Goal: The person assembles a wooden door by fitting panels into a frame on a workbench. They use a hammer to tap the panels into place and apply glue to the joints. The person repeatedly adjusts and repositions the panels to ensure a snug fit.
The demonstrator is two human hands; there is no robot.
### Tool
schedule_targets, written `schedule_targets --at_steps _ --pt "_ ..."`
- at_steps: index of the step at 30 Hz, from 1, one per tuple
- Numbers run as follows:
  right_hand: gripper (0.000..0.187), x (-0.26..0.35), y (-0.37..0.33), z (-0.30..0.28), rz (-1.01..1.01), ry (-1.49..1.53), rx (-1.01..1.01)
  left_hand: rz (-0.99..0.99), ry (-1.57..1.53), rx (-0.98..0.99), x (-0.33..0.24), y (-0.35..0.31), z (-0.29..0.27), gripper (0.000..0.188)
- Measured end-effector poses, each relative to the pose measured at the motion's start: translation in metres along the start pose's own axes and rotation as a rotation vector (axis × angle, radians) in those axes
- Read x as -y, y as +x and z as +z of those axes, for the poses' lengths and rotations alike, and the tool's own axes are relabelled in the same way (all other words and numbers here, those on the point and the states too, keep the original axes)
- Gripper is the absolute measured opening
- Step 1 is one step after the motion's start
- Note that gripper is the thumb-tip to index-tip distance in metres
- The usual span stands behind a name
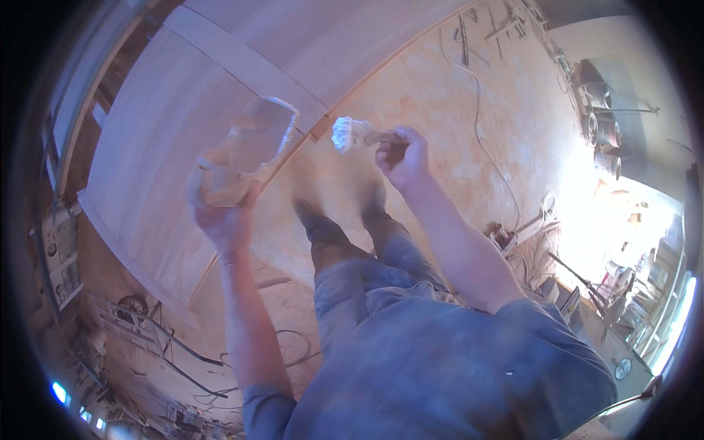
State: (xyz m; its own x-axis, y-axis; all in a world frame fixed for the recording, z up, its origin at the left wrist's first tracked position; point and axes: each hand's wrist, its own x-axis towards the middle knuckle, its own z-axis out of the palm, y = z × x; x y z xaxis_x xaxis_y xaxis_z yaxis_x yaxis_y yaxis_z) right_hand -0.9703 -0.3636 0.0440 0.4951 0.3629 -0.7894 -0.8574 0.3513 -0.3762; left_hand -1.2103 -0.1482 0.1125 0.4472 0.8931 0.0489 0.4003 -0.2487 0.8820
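My left hand [226, 224] is wrapped round the lower end of a see-through, cut-open plastic container [257, 139] with a whitish rim. It is held tilted over the edge of a large pale wooden panel [169, 139]. My right hand [407, 158] grips the handle of a paintbrush [353, 136], fingers closed round it. Thick whitish bristles point left, toward the container but apart from it. What the container holds cannot be made out through the blur.
Beneath me the dusty floor [433, 110] carries a long thin cable [478, 110] on the right. Several buckets [605, 132] stand at the far right, near strong glare. Hoses and metal frames [154, 337] lie at the lower left.
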Motion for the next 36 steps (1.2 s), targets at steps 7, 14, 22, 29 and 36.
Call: schedule_targets --at_steps 7,14,22,29,36 --pt "0.022 -0.035 0.037 0.009 -0.474 -0.532 -0.068 -0.067 -0.084 0.039 0.04 0.019 -0.034 0.082" --pt "0.026 -0.044 0.05 0.046 -0.915 -1.324 -0.201 -0.02 -0.018 0.051 0.057 0.022 -0.056 0.085" --pt "0.028 -0.042 0.021 0.075 -1.102 -1.572 -0.047 0.054 0.111 -0.022 0.054 0.014 -0.071 0.088" --pt "0.022 -0.057 0.03 0.089 -1.125 -1.777 0.182 0.099 0.196 -0.006 0.066 0.005 -0.075 0.088" --pt "0.017 -0.051 0.008 0.061 -1.107 -1.985 0.392 0.007 0.081 -0.031 0.054 -0.001 -0.078 0.089"
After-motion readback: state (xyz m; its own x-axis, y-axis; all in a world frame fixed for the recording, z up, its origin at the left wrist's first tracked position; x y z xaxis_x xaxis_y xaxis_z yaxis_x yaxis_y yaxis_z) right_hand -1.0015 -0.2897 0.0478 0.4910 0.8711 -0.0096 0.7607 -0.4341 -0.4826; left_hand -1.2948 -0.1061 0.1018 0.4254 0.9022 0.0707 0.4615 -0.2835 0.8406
